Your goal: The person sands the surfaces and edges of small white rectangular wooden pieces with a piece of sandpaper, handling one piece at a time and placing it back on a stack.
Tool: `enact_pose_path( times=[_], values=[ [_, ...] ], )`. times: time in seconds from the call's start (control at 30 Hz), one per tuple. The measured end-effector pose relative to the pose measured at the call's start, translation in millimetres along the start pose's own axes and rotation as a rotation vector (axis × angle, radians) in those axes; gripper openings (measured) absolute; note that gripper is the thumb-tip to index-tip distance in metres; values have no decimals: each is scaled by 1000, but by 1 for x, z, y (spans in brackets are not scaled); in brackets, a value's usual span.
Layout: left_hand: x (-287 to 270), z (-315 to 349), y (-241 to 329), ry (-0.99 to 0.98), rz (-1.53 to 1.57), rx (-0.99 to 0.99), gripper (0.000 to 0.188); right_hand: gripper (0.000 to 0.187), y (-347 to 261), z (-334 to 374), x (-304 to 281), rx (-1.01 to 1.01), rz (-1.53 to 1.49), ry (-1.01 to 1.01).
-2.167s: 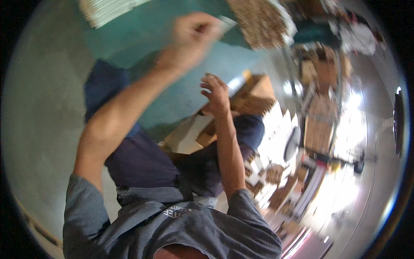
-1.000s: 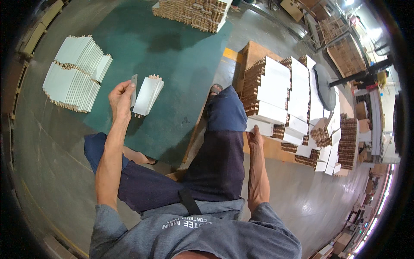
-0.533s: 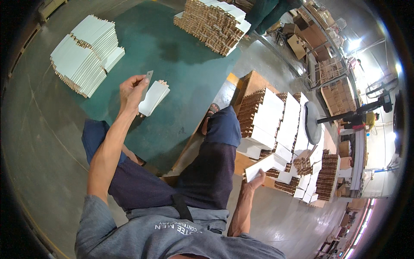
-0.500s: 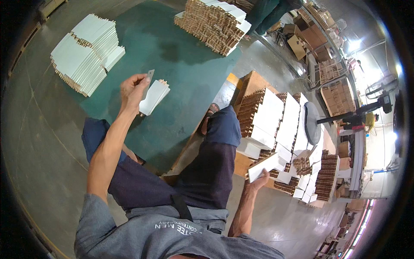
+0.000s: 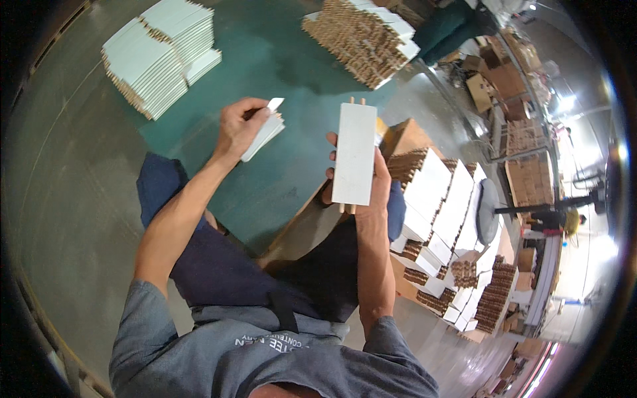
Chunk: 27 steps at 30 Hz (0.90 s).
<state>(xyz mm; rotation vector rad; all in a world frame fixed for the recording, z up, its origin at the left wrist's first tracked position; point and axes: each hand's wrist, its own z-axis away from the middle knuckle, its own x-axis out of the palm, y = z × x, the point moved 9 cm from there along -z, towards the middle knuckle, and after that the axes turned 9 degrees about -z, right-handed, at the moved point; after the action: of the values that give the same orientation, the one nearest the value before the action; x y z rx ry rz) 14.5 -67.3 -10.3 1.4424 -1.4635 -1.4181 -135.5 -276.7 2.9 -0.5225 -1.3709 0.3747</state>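
My left hand (image 5: 237, 132) pinches a small flat metal blade (image 5: 275, 104) between thumb and fingers, its face catching the light. Just beneath that hand, a low pile of white wooden slats (image 5: 267, 140) lies on the green surface (image 5: 232, 205). My right hand (image 5: 379, 178) grips a white rectangular wooden board (image 5: 356, 154), held up lengthwise in front of me. Pairs of wooden dowels stick out of the board's two short ends. The right fingers wrap behind it, their tips showing at its left edge. Blade and board are apart.
Stacked white boards (image 5: 156, 63) stand at the far left, and another stack (image 5: 358, 41) at the far middle, near a person's dark-trousered legs (image 5: 458, 30). To my right, more white boards (image 5: 424, 202) are piled. A grey round disc (image 5: 489, 212) on a black stand rises beside them.
My right hand has brought the board up and inward from the right-hand piles to in front of me. My left hand, still pinching the blade, appears farther right as the view has shifted.
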Motion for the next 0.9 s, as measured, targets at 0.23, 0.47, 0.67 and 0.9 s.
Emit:
enact_pose_path(
  times=[0.23, 0.47, 0.67, 0.9],
  values=[
    [12, 10, 20, -90, -143, 259, 14, 55, 91, -9, -1, 269, 15, 93],
    [34, 18, 41, -9, -316, 522, 10, 53, 96, -9, -14, 318, 86, 184],
    [74, 77, 73, -262, -203, 693, 13, 44, 90, -14, -45, 291, -295, 355],
    [53, 31, 59, -24, -320, 579, 13, 48, 92, -13, -55, 300, -227, 10]
  ],
)
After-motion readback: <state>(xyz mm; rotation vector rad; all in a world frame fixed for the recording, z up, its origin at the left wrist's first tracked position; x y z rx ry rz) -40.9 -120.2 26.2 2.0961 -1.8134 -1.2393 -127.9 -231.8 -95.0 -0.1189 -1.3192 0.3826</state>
